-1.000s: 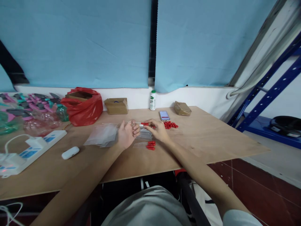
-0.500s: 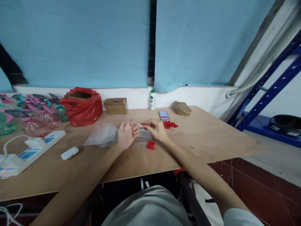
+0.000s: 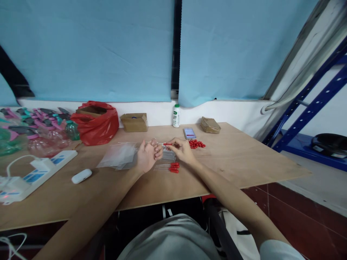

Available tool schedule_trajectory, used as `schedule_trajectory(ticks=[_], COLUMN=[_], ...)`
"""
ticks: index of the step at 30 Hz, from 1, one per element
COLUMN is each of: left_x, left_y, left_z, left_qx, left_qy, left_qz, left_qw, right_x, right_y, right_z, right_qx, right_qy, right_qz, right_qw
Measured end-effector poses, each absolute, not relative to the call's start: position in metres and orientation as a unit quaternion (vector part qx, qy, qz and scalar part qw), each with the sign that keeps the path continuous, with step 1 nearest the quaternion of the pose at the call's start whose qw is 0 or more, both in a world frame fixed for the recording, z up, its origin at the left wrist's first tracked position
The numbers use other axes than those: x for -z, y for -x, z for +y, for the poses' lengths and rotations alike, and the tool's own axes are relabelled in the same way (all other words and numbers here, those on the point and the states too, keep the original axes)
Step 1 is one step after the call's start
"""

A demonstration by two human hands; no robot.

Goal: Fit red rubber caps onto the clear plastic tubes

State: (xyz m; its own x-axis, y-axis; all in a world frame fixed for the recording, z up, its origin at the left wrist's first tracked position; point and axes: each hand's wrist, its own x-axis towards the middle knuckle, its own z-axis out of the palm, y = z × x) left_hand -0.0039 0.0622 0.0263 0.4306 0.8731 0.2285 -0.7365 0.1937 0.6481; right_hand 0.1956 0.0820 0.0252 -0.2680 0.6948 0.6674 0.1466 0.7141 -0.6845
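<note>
Head view: left hand (image 3: 148, 156) and right hand (image 3: 183, 150) have closed in slightly over the desk (image 3: 244, 162) middle. Both pinch one thin dropper (image 3: 166, 144) between them, and its red bulb seems nearly seated.

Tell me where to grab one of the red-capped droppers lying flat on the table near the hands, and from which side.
Pinch the red cap, coming from the right and above. The droppers lie flat with caps pointing right, nearest the right hand; the cap is thicker and plainer to see than the thin clear tube, which likely offers little to pinch against the table.
</note>
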Motion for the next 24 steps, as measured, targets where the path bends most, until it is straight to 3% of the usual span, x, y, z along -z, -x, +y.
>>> schedule_trajectory(ticks=[24], left_x=[-0.0289], left_y=[0.0016], left_z=[0.0567], left_qx=[-0.521], left_qy=[-0.350], left_qz=[0.101], left_qw=[0.772], right_x=[-0.0221], right_y=[-0.1923], right_z=[0.0848], right_qx=[-0.309], right_qy=[0.263], right_qz=[-0.735], right_qw=[0.543])
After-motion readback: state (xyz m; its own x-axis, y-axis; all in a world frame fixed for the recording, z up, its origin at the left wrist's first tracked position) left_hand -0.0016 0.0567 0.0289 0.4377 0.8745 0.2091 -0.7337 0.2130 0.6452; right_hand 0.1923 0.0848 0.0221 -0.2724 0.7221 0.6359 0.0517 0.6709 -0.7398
